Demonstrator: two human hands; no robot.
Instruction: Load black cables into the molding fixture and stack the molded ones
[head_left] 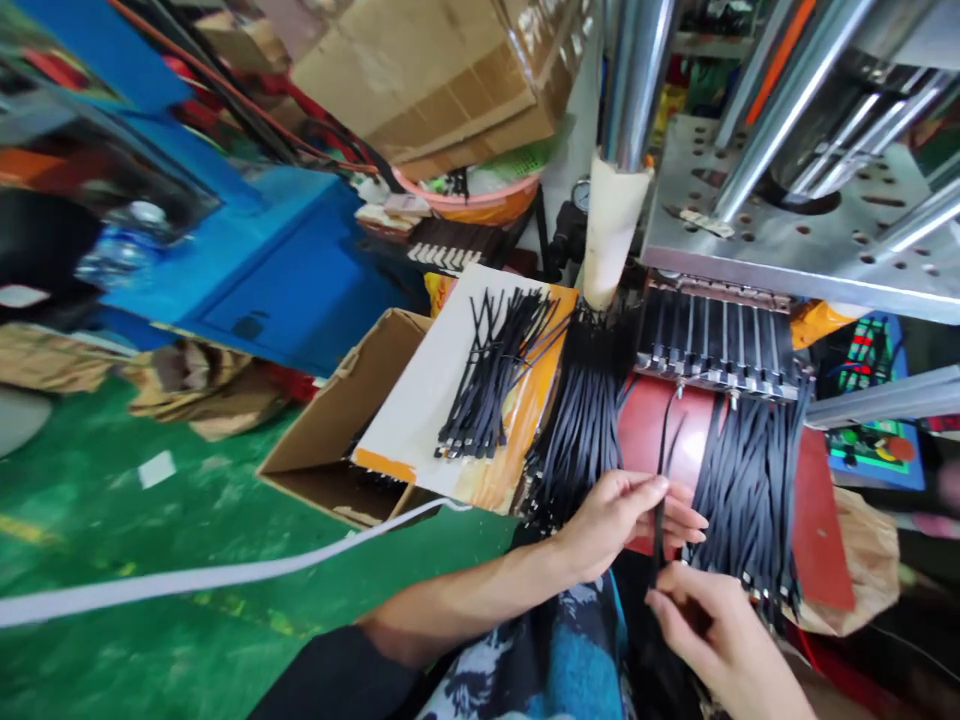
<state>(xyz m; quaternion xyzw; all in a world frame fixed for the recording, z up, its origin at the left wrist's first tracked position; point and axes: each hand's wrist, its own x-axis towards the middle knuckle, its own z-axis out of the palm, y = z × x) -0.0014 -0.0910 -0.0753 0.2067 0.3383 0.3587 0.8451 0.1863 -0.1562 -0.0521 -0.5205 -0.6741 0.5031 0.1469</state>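
My left hand [626, 515] pinches a thin black strap [660, 470] that stands nearly upright over a red work surface [649, 425]. My right hand [712, 630] holds the same strap at its lower end, just below the left hand. A bundle of black straps [577, 430] lies left of my hands. Another bundle of black straps [750, 490] lies to the right, with metal tips at its near end. A third heap of black straps [491, 370] rests on a white and orange board [424, 400].
A press machine with a slotted black jig [716, 340] and steel columns [637, 80] stands behind the red surface. An open cardboard box [337, 420] sits left on the green floor [150, 540]. A white band [225, 575] crosses the floor. A control panel [874, 410] is at right.
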